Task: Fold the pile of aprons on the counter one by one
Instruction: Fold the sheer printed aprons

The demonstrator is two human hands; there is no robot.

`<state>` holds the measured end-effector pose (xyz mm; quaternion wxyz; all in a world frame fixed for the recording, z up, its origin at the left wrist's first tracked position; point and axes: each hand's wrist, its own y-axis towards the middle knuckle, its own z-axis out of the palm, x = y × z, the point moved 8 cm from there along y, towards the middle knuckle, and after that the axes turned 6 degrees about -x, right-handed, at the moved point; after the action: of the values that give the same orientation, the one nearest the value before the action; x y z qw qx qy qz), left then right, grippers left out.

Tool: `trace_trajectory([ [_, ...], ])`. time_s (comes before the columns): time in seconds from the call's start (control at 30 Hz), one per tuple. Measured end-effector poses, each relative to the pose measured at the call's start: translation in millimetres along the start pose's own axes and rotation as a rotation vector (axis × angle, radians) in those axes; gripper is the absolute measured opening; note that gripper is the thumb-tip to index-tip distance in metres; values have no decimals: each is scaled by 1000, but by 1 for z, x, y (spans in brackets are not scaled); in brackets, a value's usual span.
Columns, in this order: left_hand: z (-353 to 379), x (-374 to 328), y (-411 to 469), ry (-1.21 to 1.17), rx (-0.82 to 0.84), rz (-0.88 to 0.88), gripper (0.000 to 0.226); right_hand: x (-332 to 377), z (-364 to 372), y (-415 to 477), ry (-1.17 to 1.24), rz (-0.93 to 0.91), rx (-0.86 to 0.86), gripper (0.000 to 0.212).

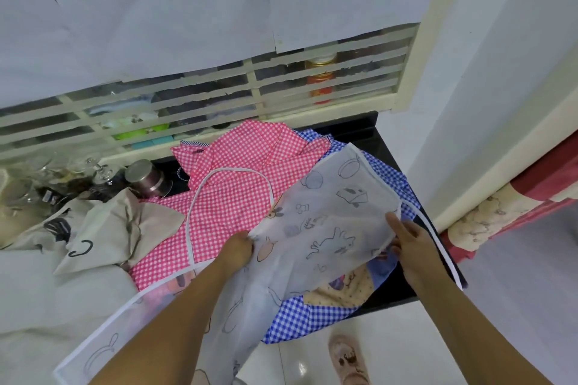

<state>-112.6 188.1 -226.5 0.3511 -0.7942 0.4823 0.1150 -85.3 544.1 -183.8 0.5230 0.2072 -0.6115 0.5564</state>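
A thin white apron [328, 216] printed with kitchen drawings lies spread over the pile on the black counter [369, 134]. My left hand [239, 245] grips a bunch of its fabric near the middle. My right hand [406, 237] pinches its right edge, thumb on top. The apron's white neck loop [219, 170] rests on a pink checked apron [237, 191] underneath. A blue checked apron [312, 319] with a yellow patch lies below both and hangs over the counter's front edge. A beige apron [103, 228] sits crumpled at the left.
A steel tin [145, 178] and clear glasses [62, 169] stand at the back left. A louvred window [219, 94] with jars behind it runs along the back. A white wall [500, 72] closes the right side. My slippered foot [347, 359] shows on the tiled floor.
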Motion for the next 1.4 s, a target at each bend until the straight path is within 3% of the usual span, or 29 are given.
trace_trajectory([
  [0.03,0,0,1,6,0,4,37,0,1,1,29,8,25,25],
  [0.17,2,1,1,-15,6,19,37,16,-7,14,-10,-37,31,61],
  [0.2,1,2,1,-25,11,10,37,20,-9,19,-15,-24,45,60],
  [0.23,1,1,0,-27,18,4,37,24,-9,21,-31,9,65,57],
  [0.37,1,-1,-2,19,54,-9,31,12,-4,22,-156,267,249,84],
  [0.47,1,-3,-3,61,69,9,21,4,-2,16,-264,385,325,59],
  [0.6,1,-2,-5,-23,52,-6,27,18,10,16,-285,392,446,73],
  [0.63,-2,-4,-9,-17,21,16,30,27,13,19,-281,377,450,66],
  [0.73,-18,-10,-28,62,-137,178,24,63,25,30,-288,332,500,21],
  [0.83,-36,-30,-47,79,-218,419,24,99,27,41,-379,308,611,15],
  [1.0,-70,-69,-44,139,-303,636,23,110,15,80,-682,235,541,9],
  [1.13,-92,-88,-17,169,-408,593,26,126,39,110,-368,3,325,15],
  [1.23,-91,-103,-2,62,-476,504,23,129,36,109,-152,-167,3,30],
  [1.3,-79,-109,2,21,-447,487,24,96,38,92,-275,-53,-90,30],
  [1.4,-62,-111,7,22,-379,493,24,26,77,36,-128,359,193,33],
])
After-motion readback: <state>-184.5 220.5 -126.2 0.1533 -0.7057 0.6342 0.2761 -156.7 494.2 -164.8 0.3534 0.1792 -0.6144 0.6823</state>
